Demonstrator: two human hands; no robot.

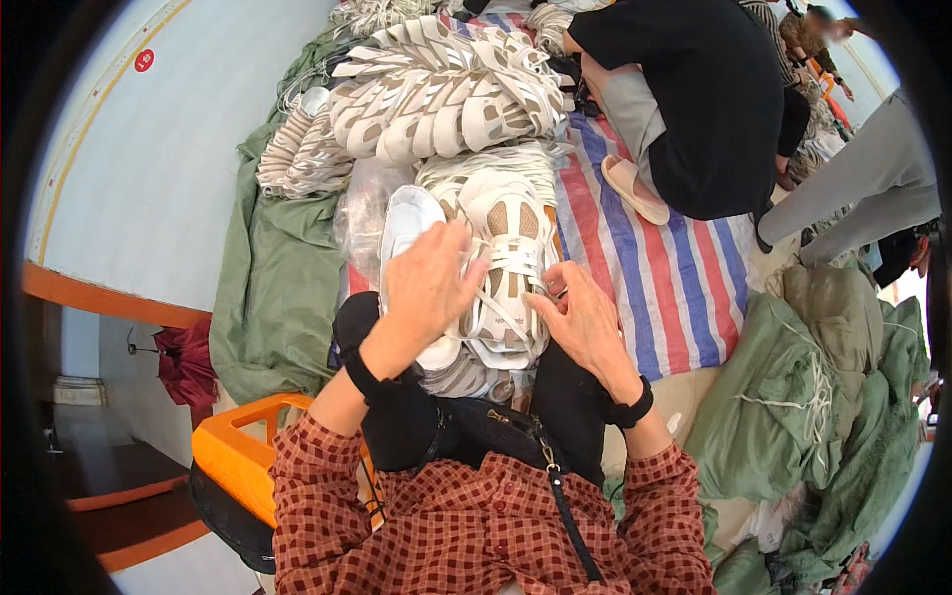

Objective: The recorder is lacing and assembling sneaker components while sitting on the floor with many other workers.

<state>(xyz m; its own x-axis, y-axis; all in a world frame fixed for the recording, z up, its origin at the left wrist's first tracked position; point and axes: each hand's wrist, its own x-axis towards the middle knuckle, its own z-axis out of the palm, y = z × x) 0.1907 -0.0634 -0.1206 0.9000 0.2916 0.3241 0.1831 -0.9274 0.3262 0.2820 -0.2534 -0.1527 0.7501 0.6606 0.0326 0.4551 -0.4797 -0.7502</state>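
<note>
Both hands, left (428,283) spread, right (580,315) seemingly pinching laces, on sneaker (508,268) pointing away lengthwise

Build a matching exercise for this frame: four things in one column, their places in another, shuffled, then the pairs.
Things:
1. sneaker
2. orange crate
3. striped tarp
4. shoe pile

Places:
A. under the seated person in black
B. far end of the floor, beyond the hands
C. on the lap, between left hand and right hand
D. beside the left elbow

Pairs: 1-C, 2-D, 3-A, 4-B
</note>
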